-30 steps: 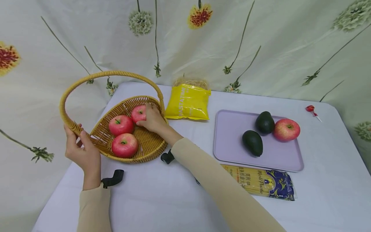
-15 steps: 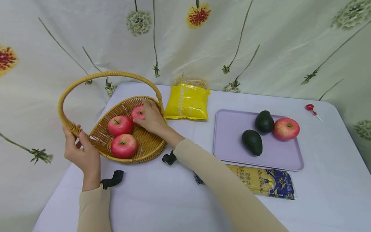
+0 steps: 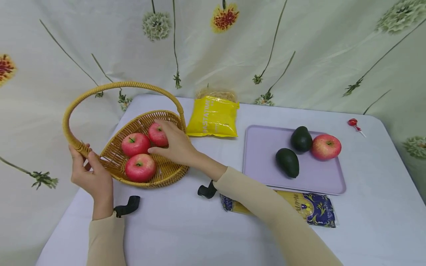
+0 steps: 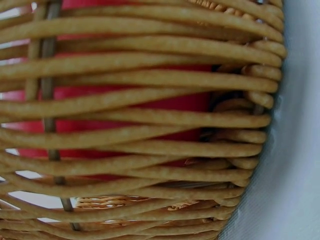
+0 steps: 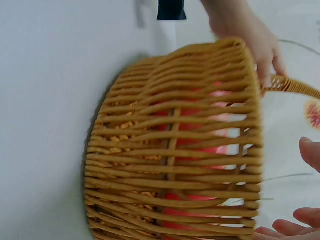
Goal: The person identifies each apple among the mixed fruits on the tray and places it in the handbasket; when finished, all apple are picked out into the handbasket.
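Note:
A wicker basket (image 3: 169, 181) with a tall arched handle stands on the left of the table. My left hand (image 3: 94, 175) grips the foot of the handle, fingers behind it and thumb in front. Three red apples lie inside: a left apple (image 3: 135, 144), a front apple (image 3: 141, 168) and a back apple (image 3: 157, 133). Over the basket's right side is my right hand (image 3: 179, 146), its thumb and fingers spread with nothing between them. It partly covers the back apple. In the right wrist view the thumb (image 5: 311, 152) and fingertips stand apart above the rim.
A yellow pasta bag (image 3: 213, 118) stands behind the basket. To the right, a lilac tray (image 3: 259, 155) bears two avocados (image 3: 287, 163) and an apple (image 3: 326, 147). A spaghetti packet (image 3: 317, 210) lies before the tray, partly under the right sleeve. A red lollipop (image 3: 353, 122) lies far right.
My right hand has let go of the back apple, opened and drawn back toward me and slightly right. The left hand keeps its grip on the handle.

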A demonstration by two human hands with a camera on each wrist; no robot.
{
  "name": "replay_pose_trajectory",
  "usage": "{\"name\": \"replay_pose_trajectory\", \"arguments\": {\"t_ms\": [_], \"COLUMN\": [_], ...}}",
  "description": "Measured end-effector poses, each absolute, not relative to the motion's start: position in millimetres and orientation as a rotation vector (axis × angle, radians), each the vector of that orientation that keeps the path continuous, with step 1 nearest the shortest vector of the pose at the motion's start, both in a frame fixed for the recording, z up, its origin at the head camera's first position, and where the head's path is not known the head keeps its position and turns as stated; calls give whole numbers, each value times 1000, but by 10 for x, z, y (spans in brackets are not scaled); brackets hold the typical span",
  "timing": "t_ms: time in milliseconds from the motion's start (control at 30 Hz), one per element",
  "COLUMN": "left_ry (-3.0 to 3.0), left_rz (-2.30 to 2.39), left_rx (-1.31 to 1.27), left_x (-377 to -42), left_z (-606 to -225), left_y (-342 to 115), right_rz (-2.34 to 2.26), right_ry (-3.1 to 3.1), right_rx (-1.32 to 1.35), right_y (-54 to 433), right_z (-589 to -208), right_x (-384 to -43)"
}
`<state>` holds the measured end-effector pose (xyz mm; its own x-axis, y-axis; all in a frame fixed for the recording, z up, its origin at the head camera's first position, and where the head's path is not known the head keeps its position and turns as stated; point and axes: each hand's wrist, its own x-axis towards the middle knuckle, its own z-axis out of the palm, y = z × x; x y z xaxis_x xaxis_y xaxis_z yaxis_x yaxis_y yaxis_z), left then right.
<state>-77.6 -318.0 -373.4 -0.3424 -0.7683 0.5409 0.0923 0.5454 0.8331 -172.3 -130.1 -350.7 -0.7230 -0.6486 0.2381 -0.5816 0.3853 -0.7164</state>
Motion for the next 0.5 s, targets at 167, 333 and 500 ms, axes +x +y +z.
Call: {"name": "replay_pose_trajectory", "arguments": {"t_ms": [167,333,500], "left_ry": [-1699,-1704,-1702], "left_rz": [-983,-976,-983], "left_rx": [581,554,549], "left_x": [-772,-762,-767], "left_z": [-3723,-3733,-3745], "left_y": [-3179,-3186,-3191], "right_rz": [-1251,-1266,-1250], "right_ry": [2505,2439,2416], "right_rx": [-1229,-1260,-1249], "right_y": [-1170,-1008,-780], "right_z": [-3430,-3363,-3344], "right_x": [-1595,-1489,-1397]}}
